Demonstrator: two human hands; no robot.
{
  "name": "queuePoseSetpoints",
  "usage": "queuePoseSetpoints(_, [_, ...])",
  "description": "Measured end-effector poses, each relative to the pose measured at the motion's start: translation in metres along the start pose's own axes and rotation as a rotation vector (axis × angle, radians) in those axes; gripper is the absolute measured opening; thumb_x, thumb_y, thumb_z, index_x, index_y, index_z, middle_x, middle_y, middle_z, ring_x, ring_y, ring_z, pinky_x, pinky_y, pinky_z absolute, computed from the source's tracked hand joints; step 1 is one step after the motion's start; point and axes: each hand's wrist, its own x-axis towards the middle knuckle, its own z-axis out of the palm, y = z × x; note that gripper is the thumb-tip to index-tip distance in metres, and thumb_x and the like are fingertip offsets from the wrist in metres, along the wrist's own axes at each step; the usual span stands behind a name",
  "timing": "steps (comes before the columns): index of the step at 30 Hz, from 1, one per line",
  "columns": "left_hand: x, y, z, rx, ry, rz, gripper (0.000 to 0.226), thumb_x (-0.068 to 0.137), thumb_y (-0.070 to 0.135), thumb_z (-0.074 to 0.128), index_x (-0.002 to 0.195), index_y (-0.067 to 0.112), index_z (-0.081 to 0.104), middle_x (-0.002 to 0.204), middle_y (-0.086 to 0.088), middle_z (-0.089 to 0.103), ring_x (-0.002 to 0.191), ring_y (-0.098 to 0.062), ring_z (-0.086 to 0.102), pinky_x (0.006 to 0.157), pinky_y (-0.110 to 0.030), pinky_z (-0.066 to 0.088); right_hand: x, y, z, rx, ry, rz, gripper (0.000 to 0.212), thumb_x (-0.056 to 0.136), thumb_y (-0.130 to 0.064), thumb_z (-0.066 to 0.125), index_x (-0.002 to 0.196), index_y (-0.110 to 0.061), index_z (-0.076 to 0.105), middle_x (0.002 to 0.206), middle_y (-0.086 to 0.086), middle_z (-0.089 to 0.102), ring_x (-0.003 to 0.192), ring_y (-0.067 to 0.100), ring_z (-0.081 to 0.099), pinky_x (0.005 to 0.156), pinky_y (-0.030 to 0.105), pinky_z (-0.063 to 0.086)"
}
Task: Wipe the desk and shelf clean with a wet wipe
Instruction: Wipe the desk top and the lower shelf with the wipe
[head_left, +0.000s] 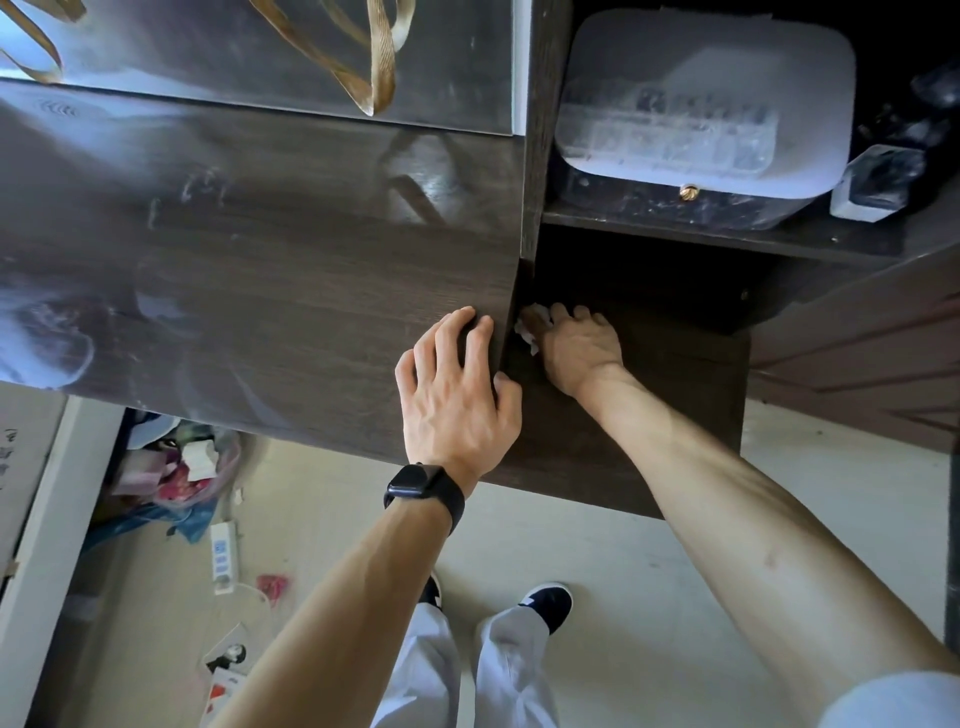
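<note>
The right hand (576, 348) is inside the lower dark wooden shelf (665, 374), fingers curled over the crumpled white wet wipe (530, 325), which lies under the fingertips in the left inner corner. The left hand (457, 384), fingers spread, rests on the dark wooden desk top (260, 260) just beside.

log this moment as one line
stage: wiping lower shelf | right hand: holds wet wipe in shelf corner | left hand: rests on desk edge
</note>
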Motion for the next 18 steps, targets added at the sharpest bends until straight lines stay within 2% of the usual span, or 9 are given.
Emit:
queuePoseSetpoints(5, [0.000, 0.000, 0.000, -0.006, 0.005, -0.001, 0.051, 0.084, 0.030, 0.054, 0.132, 0.016, 0.056, 0.144, -0.003, 0.048, 0.131, -0.025, 0.043, 0.105, -0.041, 0.031, -0.010, 0.005, 0.009, 0.048, 0.091, -0.093, 0.061, 0.093, -0.028, 0.054, 0.148, -0.028, 0.028, 0.138, 0.010, 0.042, 0.122, 0.034, 0.045, 0.102, 0.045, 0.038])
queuePoseSetpoints(9, [0.000, 0.000, 0.000, -0.014, 0.002, -0.001, 0.051, 0.084, 0.031, 0.053, 0.133, 0.016, 0.056, 0.144, -0.002, 0.047, 0.131, -0.025, 0.043, 0.106, -0.041, 0.032, -0.027, 0.009, 0.027, 0.324, 0.263, -0.104, 0.046, 0.093, -0.020, 0.054, 0.138, -0.021, 0.049, 0.128, 0.012, 0.046, 0.113, 0.034, 0.049, 0.092, 0.045, 0.047])
queuePoseSetpoints(12, [0.001, 0.000, -0.001, -0.014, -0.002, 0.002, 0.051, 0.084, 0.031, 0.053, 0.133, 0.016, 0.055, 0.144, -0.003, 0.047, 0.131, -0.024, 0.043, 0.106, -0.042, 0.032, -0.023, 0.006, 0.031, 0.611, 0.394, 0.014, 0.026, 0.098, -0.023, 0.050, 0.119, -0.016, 0.064, 0.116, 0.013, 0.056, 0.101, 0.032, 0.058, 0.082, 0.041, 0.052])
queuePoseSetpoints(14, [0.001, 0.000, 0.000, -0.014, 0.003, 0.002, 0.052, 0.083, 0.030, 0.054, 0.133, 0.015, 0.056, 0.144, -0.003, 0.048, 0.131, -0.025, 0.043, 0.106, -0.041, 0.032, -0.015, -0.001, 0.028, 0.750, 0.441, 0.156, 0.026, 0.099, -0.032, 0.050, 0.102, -0.013, 0.067, 0.107, 0.012, 0.058, 0.092, 0.029, 0.061, 0.074, 0.034, 0.049])
queuePoseSetpoints(15, [0.001, 0.000, 0.000, -0.013, 0.010, 0.004, 0.052, 0.083, 0.030, 0.054, 0.132, 0.015, 0.056, 0.144, -0.003, 0.048, 0.131, -0.025, 0.043, 0.105, -0.041, 0.032, -0.010, -0.005, 0.026, 0.772, 0.459, 0.209, 0.030, 0.099, -0.037, 0.051, 0.098, -0.012, 0.067, 0.109, 0.013, 0.057, 0.093, 0.029, 0.059, 0.076, 0.032, 0.047])
queuePoseSetpoints(18, [0.001, -0.001, 0.001, -0.014, 0.014, 0.006, 0.052, 0.082, 0.029, 0.055, 0.132, 0.015, 0.056, 0.144, -0.003, 0.048, 0.130, -0.025, 0.044, 0.105, -0.041, 0.032, 0.002, -0.019, 0.021, 0.771, 0.407, 0.229, 0.028, 0.098, -0.036, 0.050, 0.111, -0.014, 0.064, 0.119, 0.016, 0.055, 0.103, 0.034, 0.058, 0.085, 0.040, 0.051])
